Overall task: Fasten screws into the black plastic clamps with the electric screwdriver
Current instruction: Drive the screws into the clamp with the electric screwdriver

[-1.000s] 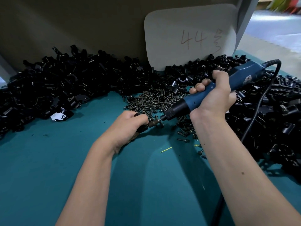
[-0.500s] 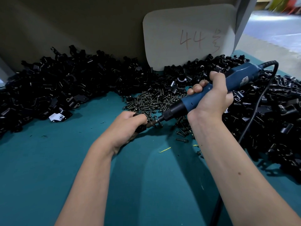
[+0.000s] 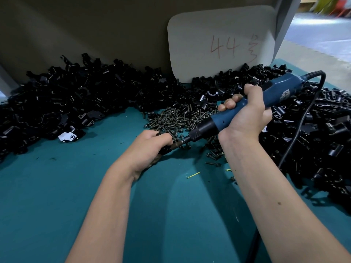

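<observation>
Two hands logged at centre, both occupied. Left hand (image 3: 150, 149): fingers curled tight round a small black clamp (image 3: 164, 150), mostly hidden in the fist, so I cannot tell which way the part faces. Right hand (image 3: 245, 114): wrapped round the blue electric screwdriver (image 3: 237, 111), thumb on top, body slanting down toward the left hand; its bit (image 3: 180, 143) meets the clamp at the left fingertips, seemingly on a screw, though that spot is too small for me to confirm. Black cord (image 3: 303, 118): leaves the tool's rear end and loops down past the right forearm. Loose screws (image 3: 180, 118): one heap just beyond both hands, with strays beside the right wrist. Black plastic clamps (image 3: 76, 103): long pile beyond and left of the left hand; a second pile (image 3: 322, 141) right of the right hand. Teal tabletop (image 3: 66, 186) beneath. White card (image 3: 220, 42), marked "44", stands behind the screws.
</observation>
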Demonstrator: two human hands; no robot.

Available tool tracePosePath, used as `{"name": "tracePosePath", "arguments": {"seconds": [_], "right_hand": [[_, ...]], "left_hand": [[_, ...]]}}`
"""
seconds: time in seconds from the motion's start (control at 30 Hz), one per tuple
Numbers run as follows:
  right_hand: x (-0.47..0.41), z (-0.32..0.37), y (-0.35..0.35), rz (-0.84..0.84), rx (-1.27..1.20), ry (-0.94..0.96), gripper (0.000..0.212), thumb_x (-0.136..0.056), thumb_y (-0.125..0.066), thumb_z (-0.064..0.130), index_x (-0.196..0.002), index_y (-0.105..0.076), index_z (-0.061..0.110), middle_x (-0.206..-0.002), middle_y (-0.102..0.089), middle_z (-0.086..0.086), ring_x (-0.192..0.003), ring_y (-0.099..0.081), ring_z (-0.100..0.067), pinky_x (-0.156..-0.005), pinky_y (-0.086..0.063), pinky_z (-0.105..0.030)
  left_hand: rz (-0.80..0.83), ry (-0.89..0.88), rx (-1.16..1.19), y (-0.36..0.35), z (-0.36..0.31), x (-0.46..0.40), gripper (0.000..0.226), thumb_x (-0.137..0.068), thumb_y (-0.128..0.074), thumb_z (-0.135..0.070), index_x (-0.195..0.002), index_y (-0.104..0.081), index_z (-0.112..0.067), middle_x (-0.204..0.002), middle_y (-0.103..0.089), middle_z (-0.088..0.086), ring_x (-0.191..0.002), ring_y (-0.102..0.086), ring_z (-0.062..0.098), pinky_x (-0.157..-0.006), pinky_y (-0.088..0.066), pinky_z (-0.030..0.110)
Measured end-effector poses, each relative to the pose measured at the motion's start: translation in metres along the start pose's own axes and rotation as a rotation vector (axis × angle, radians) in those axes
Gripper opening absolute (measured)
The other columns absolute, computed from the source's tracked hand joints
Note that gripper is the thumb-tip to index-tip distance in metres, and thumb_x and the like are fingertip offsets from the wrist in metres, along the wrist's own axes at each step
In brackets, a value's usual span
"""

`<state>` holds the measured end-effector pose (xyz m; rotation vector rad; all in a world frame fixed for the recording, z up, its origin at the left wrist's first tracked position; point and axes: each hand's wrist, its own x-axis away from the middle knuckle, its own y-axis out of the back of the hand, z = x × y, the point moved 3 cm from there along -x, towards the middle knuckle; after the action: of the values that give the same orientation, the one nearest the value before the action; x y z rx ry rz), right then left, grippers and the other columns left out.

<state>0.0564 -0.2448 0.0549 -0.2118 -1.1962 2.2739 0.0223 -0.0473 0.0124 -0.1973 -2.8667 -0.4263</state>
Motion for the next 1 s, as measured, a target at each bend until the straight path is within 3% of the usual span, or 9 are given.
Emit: {"name": "tracePosePath", "arguments": {"seconds": [0.6,0.9,1.0], "right_hand": [[-0.001,0.002,-0.002,0.012,0.022,0.036,0.024,-0.089,-0.063,0.003,-0.097,-0.043,0.013,-0.058,-0.049,0.0,-0.044,-0.043,-0.015,-0.047,-0.041,-0.028],[0.009,0.019,-0.018,0.329,0.03,0.011,0.024,-0.086,-0.065,0.019,-0.09,-0.042,0.013,-0.065,-0.045,-0.002,-0.049,-0.041,-0.015,-0.049,-0.04,-0.028],[0.012,0.023,-0.024,0.351,0.027,0.002,0.021,-0.091,-0.064,0.019,-0.085,-0.044,0.015,-0.064,-0.044,-0.002,-0.049,-0.04,-0.014,-0.048,-0.039,-0.027]], "left_hand": [[-0.023,-0.03,0.017,-0.003,-0.002,0.002,0.021,-0.07,-0.058,-0.036,-0.066,-0.042,-0.022,-0.048,-0.028,-0.01,-0.038,-0.023,0.008,-0.034,-0.019,0.017],[0.014,-0.03,0.085,-0.003,-0.002,0.002,0.023,-0.07,-0.058,-0.036,-0.055,-0.044,-0.027,-0.046,-0.031,-0.011,-0.036,-0.025,0.006,-0.034,-0.018,0.015],[-0.012,-0.015,0.126,0.004,0.002,0.002,0.024,-0.071,-0.058,-0.036,-0.053,-0.043,-0.027,-0.047,-0.03,-0.01,-0.037,-0.022,0.008,-0.036,-0.016,0.015]]}}
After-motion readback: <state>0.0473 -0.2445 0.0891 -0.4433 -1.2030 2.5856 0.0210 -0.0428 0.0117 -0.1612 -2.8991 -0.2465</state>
